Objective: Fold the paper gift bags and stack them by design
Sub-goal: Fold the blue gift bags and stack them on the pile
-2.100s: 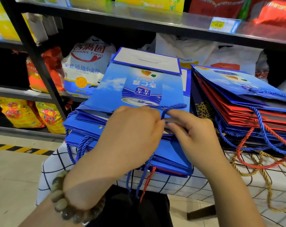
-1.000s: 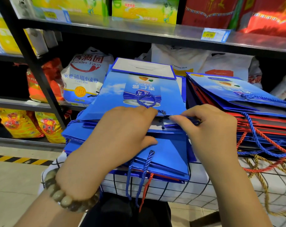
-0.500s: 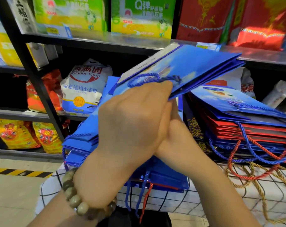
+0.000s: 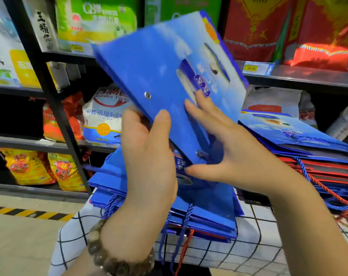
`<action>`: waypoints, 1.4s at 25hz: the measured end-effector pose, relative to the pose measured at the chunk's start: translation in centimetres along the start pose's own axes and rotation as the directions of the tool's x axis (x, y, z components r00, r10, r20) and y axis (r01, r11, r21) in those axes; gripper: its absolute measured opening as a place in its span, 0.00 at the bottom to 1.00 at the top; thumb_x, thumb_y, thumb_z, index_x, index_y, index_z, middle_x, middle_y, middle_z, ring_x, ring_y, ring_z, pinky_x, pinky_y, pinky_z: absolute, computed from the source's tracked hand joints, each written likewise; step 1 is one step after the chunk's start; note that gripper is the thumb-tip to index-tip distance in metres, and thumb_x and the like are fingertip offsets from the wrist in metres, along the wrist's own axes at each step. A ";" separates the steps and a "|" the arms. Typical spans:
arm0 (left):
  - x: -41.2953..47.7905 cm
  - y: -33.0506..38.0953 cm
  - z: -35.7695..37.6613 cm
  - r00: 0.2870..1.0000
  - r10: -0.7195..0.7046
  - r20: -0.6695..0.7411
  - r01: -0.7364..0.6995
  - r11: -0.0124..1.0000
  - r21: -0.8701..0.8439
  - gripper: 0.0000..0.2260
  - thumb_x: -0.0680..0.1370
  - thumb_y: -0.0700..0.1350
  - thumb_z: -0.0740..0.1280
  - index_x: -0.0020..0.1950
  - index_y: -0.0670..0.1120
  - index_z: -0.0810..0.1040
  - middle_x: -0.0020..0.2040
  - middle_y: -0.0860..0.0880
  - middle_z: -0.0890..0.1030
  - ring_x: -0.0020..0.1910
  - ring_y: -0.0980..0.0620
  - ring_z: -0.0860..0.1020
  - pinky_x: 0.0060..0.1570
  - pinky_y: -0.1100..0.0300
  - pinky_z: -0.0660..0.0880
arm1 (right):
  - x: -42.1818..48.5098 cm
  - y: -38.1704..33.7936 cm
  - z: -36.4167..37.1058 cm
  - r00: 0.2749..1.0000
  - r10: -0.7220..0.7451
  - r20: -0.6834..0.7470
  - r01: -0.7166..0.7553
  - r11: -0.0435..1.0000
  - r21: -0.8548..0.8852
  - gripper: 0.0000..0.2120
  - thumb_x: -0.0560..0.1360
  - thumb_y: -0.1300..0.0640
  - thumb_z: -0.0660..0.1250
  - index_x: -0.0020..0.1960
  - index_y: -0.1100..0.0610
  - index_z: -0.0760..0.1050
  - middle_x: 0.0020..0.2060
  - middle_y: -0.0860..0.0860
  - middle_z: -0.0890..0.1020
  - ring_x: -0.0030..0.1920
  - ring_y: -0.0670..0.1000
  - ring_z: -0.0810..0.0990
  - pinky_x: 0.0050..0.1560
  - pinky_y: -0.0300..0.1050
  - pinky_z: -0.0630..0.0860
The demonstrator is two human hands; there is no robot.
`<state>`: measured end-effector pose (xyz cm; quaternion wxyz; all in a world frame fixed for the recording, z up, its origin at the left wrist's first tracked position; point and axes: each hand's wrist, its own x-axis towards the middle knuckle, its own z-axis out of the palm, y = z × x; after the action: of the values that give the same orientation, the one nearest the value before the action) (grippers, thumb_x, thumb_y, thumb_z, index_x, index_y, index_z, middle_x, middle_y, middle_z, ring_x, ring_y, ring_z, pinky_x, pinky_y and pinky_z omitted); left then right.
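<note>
While L hand [image 4: 147,156] pinches the tilted blue bag [image 4: 149,62], thumb in front, fingers of R hand [image 4: 235,152] lie straight on its face. Blurry; R thumb prob. under its corner.

Blue bag [image 4: 161,72]: we raise it off the stack [image 4: 209,212], tilted.
Left hand [image 4: 149,156]: now grips its edge.
Right hand [image 4: 229,152]: now flat against it.

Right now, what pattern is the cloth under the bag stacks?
Cloth: white, black grid; head view.
</note>
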<state>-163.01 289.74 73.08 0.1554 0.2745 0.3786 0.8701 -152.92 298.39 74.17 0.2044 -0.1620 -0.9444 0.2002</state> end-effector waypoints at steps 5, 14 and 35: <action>-1.3 -1.6 -1.4 0.914 -0.406 -0.001 0.404 0.910 -0.093 0.12 0.76 0.29 0.58 0.51 0.43 0.75 0.46 0.47 0.83 0.46 0.49 0.82 0.42 0.56 0.81 | -1.2 2.3 0.3 0.984 0.108 0.141 -0.105 0.994 -0.029 0.33 0.69 0.56 0.72 0.69 0.41 0.63 0.70 0.38 0.62 0.68 0.29 0.55 0.68 0.30 0.57; -0.9 0.6 -4.6 0.751 -0.600 0.274 0.132 0.544 0.829 0.04 0.73 0.55 0.67 0.44 0.59 0.73 0.43 0.60 0.80 0.42 0.67 0.77 0.46 0.71 0.71 | -2.3 4.2 1.2 0.963 0.256 0.086 -0.253 0.966 -0.047 0.23 0.69 0.54 0.73 0.63 0.47 0.75 0.60 0.40 0.76 0.61 0.39 0.72 0.59 0.29 0.67; 1.9 -0.2 -3.3 0.732 -0.453 0.509 -0.492 0.165 0.855 0.11 0.77 0.55 0.62 0.44 0.51 0.80 0.45 0.52 0.76 0.46 0.53 0.73 0.45 0.56 0.70 | -1.2 2.0 -0.7 0.685 0.715 -0.142 -0.250 0.413 0.875 0.09 0.76 0.62 0.63 0.55 0.54 0.71 0.36 0.52 0.82 0.34 0.48 0.82 0.29 0.38 0.76</action>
<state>-166.50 288.89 71.80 0.0526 0.6082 0.7548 0.2400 -151.08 299.90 73.50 0.4198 -0.3741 -0.5640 0.6048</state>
